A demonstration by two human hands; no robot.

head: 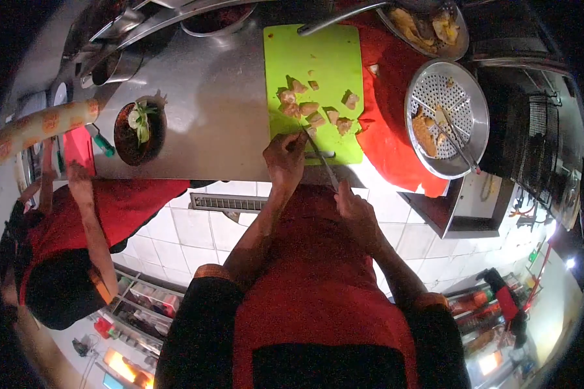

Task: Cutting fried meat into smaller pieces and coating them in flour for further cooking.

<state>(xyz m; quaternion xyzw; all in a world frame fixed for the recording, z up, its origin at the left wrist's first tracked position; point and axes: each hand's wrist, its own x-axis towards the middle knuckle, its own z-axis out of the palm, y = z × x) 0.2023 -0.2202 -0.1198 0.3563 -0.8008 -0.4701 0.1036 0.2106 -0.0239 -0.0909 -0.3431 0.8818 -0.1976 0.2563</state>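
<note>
My right hand (pixel 357 211) grips the handle of a knife (pixel 328 167), its blade slanting up and left over the near end of a lime-green cutting board (pixel 314 53). My left hand (pixel 286 158) is at the board's near left edge with its fingers curled beside the blade tip. Whether those fingers pinch anything is hidden. Just beyond the tip lie several chunks of cooked-looking meat (pixel 309 108), pale with browned sides. A few chunks (pixel 350 100) sit apart toward the board's right edge.
To the right, a perforated steel strainer pan (pixel 421 80) holds browned pieces and tongs (pixel 455 133) on a red cloth (pixel 387 146). A dark bowl (pixel 124 141) with garnish stands left on the steel counter (pixel 214 121). A co-worker (pixel 82 219) works at far left near a red board (pixel 79 146).
</note>
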